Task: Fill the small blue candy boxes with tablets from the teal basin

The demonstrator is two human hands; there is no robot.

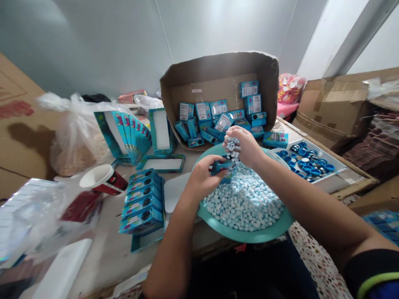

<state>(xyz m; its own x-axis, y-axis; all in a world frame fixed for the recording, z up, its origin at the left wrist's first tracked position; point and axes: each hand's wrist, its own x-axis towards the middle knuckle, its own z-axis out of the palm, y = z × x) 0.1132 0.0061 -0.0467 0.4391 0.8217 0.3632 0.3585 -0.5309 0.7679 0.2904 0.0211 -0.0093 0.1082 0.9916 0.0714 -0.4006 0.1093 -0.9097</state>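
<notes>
A teal basin (245,236) full of small white and pale-blue candies (246,203) stands at the table's front edge. Over its left part, my left hand (207,174) is closed around a small blue box (222,167). My right hand (241,145) is just above that box, cupped around a handful of candies, and some of them spill down toward the box. The box's opening is partly hidden by the candies and fingers. Behind the basin, a cardboard carton (215,83) lies with its open side facing me, holding several similar blue boxes (224,120).
Left of the basin, a row of blue boxes (143,203) sits in a tray beside a paper cup (104,179). Folded display cartons (131,133) stand behind. To the right, a white tray (321,176) holds blue caps (307,160). Plastic bags (77,133) lie far left.
</notes>
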